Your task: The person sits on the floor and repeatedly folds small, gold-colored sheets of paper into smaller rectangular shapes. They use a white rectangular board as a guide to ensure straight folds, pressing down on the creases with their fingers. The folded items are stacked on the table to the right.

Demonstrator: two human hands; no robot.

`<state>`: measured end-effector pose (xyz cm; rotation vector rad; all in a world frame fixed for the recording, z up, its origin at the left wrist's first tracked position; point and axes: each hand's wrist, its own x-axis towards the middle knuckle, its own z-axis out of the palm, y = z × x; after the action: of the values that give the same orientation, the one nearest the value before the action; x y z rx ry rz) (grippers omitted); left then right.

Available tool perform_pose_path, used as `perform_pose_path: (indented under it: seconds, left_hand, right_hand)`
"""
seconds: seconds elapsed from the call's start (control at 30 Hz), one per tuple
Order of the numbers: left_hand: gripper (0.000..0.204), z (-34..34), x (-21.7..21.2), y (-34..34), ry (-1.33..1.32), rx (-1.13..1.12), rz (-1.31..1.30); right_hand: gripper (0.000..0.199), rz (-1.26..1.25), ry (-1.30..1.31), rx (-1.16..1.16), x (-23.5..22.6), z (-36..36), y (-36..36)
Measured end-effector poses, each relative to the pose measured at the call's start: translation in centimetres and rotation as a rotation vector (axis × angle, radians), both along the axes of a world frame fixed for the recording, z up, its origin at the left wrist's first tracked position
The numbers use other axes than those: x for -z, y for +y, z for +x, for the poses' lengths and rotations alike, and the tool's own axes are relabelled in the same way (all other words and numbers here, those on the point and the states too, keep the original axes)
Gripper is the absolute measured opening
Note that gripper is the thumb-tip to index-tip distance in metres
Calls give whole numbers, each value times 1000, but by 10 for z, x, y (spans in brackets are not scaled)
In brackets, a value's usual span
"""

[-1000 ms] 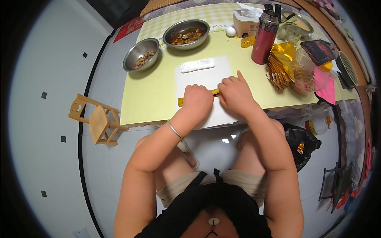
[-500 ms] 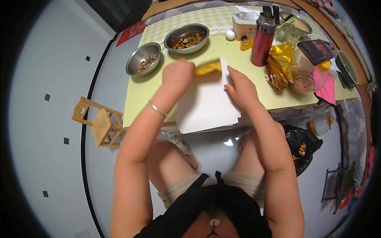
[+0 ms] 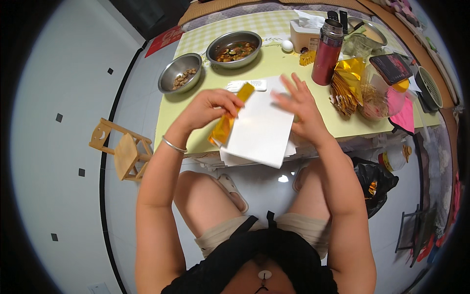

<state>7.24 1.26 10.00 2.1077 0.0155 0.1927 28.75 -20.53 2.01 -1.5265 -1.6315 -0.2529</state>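
My left hand (image 3: 214, 106) pinches a sheet of gold foil paper (image 3: 223, 128) by its long edge. A gold band is turned over along the left of the sheet and its white back faces up. The sheet lies at a slant over a stack of white sheets (image 3: 232, 159) at the table's near edge. Over the sheet's right side my right hand (image 3: 301, 105) is open, its fingers spread and slightly blurred. Just beyond the papers lies a flat white object (image 3: 254, 85), partly hidden.
Two steel bowls stand at the back left: one with peanuts (image 3: 180, 82), one with food in sauce (image 3: 235, 51). To the right are an egg (image 3: 287, 46), a tissue box (image 3: 304, 36), a red flask (image 3: 327, 54), folded gold papers (image 3: 347, 85) and a phone (image 3: 391, 67).
The gold band has swung from crosswise at the far end to a slant on the left. My left hand has come down toward me; my right hand's fingers have spread. The white object has come into view.
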Motion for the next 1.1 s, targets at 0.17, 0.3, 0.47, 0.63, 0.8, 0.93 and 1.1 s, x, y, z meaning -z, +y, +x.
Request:
perform_pose_path:
  seconds: [0.17,0.3,0.47,0.63,0.8,0.93,1.1]
  left_hand:
    - [34,-9,39,2,121,2,107]
    - [41,-22,50,-44,-15,-44,405]
    - [38,-52,63,-98,-54,-172,548]
    - [9,-68,73,-90,-86,-313,504]
    - [10,-75,79,-69,5,-327,339]
    - [12,-74,84,-63,-54,-414,125]
    - [10,-74,84,-62,-77,-334,233]
  right_hand:
    - [32,-289,-318,-112,4,-21,-17]
    - [25,-519,-455,25,4,-39,-22]
    - [10,-464,-376,-50,-9,-44,-21]
    - [12,-398,-158,-266,-10,-32,-18]
    - [17,-578,205,-352,6,-16,-6]
    - [11,-497,313,-321,2,-9,2]
    - [13,-187,272,-352,0,-10,13]
